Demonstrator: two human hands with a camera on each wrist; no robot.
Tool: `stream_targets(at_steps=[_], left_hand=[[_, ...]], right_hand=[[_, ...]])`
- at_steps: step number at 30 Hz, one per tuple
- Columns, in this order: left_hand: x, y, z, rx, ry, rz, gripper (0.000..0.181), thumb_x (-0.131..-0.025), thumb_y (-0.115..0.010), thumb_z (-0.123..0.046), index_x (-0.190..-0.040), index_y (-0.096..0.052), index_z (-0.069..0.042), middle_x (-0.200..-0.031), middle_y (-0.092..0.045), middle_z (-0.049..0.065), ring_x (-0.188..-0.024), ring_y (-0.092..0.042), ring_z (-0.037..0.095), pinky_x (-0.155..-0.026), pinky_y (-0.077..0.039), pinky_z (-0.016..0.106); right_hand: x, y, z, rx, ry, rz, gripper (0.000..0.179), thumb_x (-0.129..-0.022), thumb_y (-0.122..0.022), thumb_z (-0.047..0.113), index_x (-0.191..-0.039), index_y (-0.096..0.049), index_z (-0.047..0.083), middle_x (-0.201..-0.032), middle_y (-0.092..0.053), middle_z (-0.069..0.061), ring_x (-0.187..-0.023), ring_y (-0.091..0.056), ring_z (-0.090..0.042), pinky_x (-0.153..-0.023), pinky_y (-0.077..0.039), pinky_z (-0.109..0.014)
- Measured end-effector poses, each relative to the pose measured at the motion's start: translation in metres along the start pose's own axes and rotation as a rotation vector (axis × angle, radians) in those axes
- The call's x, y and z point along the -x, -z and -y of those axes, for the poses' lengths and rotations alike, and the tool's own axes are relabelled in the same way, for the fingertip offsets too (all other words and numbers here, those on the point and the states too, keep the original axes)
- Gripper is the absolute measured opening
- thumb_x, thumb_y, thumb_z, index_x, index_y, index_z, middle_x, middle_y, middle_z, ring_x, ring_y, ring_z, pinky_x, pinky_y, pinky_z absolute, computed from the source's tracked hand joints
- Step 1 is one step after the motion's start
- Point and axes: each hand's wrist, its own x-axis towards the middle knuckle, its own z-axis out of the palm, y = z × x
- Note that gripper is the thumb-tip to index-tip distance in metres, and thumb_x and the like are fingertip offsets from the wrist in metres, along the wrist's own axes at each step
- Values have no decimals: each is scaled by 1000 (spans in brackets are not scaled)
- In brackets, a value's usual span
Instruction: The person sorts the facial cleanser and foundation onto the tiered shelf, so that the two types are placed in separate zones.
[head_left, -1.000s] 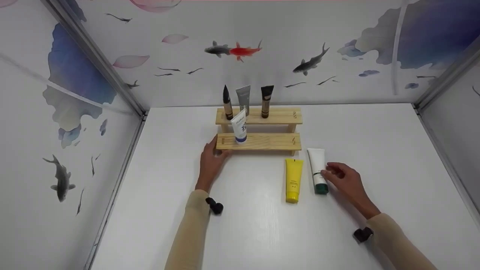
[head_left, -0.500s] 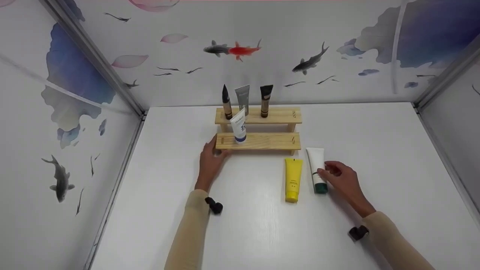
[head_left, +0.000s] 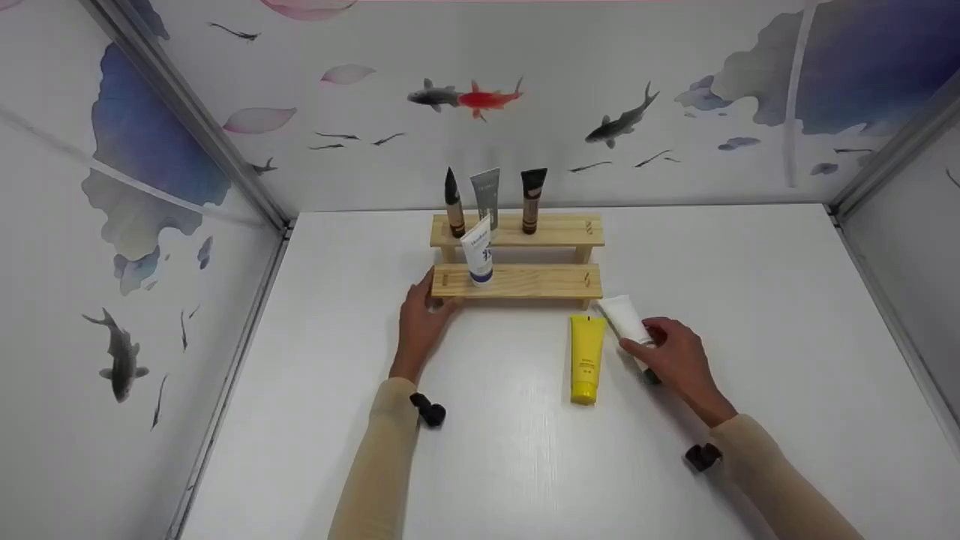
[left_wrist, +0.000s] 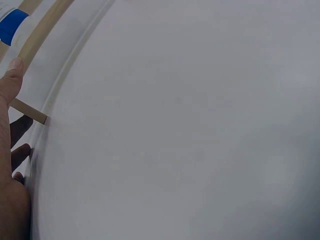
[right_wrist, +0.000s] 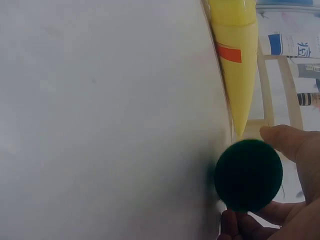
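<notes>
A two-step wooden display rack stands at the back of the white table. My left hand grips the left end of its lower step, thumb at the front edge; in the left wrist view the fingers pass beside the rack's leg. With my right hand I hold a white tube between thumb and fingers. The tube slants, flat end toward the rack, and its green cap faces the right wrist camera. Left of it a yellow tube lies on the table, cap toward me.
A white tube with a blue cap stands on the lower step, at left. The upper step carries a pointed black-and-tan tube, a grey tube and a black-and-brown tube. Printed walls enclose the table's back and sides.
My right hand has closed round the white tube and shifted slightly left. The tube has turned, its flat end swinging left toward the rack. My left hand has stayed on the rack.
</notes>
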Motion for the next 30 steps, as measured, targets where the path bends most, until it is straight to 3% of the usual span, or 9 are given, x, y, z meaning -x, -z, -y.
stream_targets(at_steps=[5,11,17,21,24,30], left_hand=[[0,0,2,-5,-6,1,88,-102,-80,-46,-173,-38,-15,-170,-50,7,-161,-40,27,-138,-13,39],[0,0,4,13,-9,0,88,-102,-79,-49,-173,-38,-16,-169,-51,7,-160,-42,27,-138,-12,40],[-2,1,3,16,-24,-1,90,-101,-80,-51,-173,-38,-14,-169,-50,7,-160,-41,26,-138,-12,38],[-4,1,3,4,-34,2,91,-101,-80,-51,-173,-37,-14,-170,-50,7,-160,-41,25,-138,-11,36],[-5,1,5,-2,-43,4,91,-101,-79,-51,-172,-38,-12,-169,-51,9,-160,-42,27,-138,-11,36],[-3,-1,6,0,-48,-2,89,-102,-79,-49,-171,-40,-10,-168,-52,12,-159,-43,29,-138,-12,36]], right_hand=[[-1,-4,4,51,11,-10,72,-98,-84,43,-144,-61,-7,-130,-67,-25,-109,-59,-36,-100,-54,-51],[-4,3,5,40,-30,29,66,-100,-81,39,-143,-62,-7,-131,-68,-26,-108,-61,-36,-95,-57,-48],[-4,29,4,-29,-58,22,68,-103,-78,38,-149,-59,-7,-139,-66,-28,-115,-62,-38,-97,-59,-47],[-2,51,4,-98,-56,5,73,-102,-78,45,-152,-58,-6,-143,-64,-28,-122,-61,-38,-91,-58,-35],[-2,64,4,-132,-51,-17,74,-102,-79,48,-151,-60,-3,-141,-66,-25,-124,-60,-34,-88,-52,-28],[-5,76,2,-183,-33,-45,71,-102,-80,48,-151,-62,1,-140,-67,-20,-123,-58,-24,-91,-50,-29]])
